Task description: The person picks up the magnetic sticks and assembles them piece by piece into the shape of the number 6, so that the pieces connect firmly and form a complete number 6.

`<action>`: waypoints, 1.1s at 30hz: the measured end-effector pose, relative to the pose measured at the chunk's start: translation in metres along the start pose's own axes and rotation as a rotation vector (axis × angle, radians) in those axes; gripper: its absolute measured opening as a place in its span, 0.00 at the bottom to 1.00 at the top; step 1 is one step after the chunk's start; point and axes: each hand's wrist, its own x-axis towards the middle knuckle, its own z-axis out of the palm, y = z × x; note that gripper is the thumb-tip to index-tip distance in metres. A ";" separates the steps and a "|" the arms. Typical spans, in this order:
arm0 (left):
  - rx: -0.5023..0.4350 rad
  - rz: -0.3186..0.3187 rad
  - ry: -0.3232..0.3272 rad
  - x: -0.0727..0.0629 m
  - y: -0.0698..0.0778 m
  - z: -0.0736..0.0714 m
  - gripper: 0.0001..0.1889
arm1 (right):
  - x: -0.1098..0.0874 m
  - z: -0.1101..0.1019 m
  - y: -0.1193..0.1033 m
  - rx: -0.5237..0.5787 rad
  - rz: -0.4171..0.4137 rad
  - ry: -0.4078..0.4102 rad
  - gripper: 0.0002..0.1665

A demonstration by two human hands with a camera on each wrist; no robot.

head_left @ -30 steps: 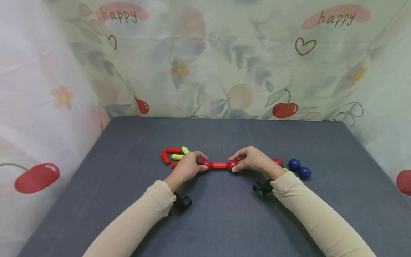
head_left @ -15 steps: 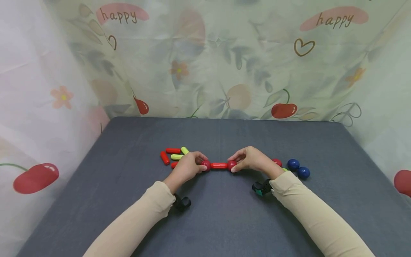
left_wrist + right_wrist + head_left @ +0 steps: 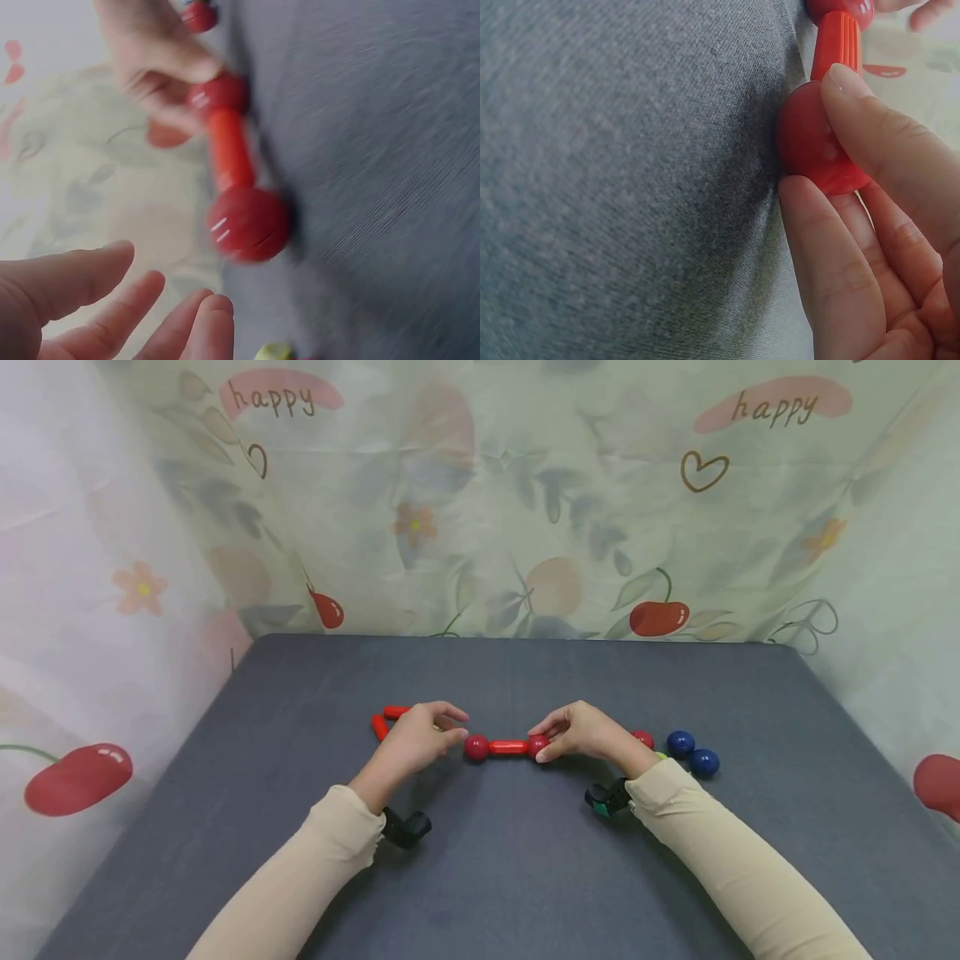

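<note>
- While the right hand (image 3: pixel 588 734) pinches the right red ball (image 3: pixel 536 747) just below frame centre, the left hand (image 3: pixel 411 743), fingers parted, hangs beside the left red ball (image 3: pixel 476 747).
- Between both balls, a red rod (image 3: pixel 509 747) spans, over the table (image 3: pixel 510 860).

Far cloth (image 3: pixel 510 510): "happy" in brown handwriting, legible twice, once on left pink patch (image 3: pixel 282 393), once on right pink patch (image 3: pixel 773 404).

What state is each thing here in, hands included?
Left red ball: unheld
Right red ball: pinched
Middle red rod: touching both balls
Left hand: open, empty
Right hand: pinching right red ball
Blue balls: unheld
Third red ball: partly hidden
Left-side red rods: partly hidden
Right-side yellow-green piece: mostly hidden
</note>
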 end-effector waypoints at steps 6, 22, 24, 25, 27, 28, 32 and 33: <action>-0.099 -0.013 0.074 -0.004 -0.011 -0.035 0.16 | 0.000 0.000 0.001 0.005 0.009 -0.001 0.23; -0.143 -0.337 0.145 0.016 -0.067 -0.071 0.25 | 0.000 0.002 0.001 0.011 0.032 0.005 0.23; -0.177 -0.369 0.126 0.021 -0.073 -0.071 0.25 | 0.000 0.002 0.001 0.008 0.032 0.003 0.23; -0.201 -0.379 0.118 0.024 -0.075 -0.070 0.26 | 0.000 0.002 0.001 0.009 0.033 0.003 0.23; -0.249 -0.392 0.107 0.028 -0.079 -0.069 0.27 | 0.000 0.002 0.000 0.010 0.034 0.003 0.23; -0.251 -0.393 0.106 0.029 -0.080 -0.068 0.27 | 0.000 0.002 0.000 0.010 0.035 0.003 0.23; -0.194 -0.379 0.102 0.032 -0.079 -0.065 0.28 | 0.001 0.001 0.000 0.010 0.042 0.006 0.23; -0.173 -0.373 0.099 0.033 -0.078 -0.064 0.28 | 0.001 0.001 0.000 0.009 0.041 0.007 0.24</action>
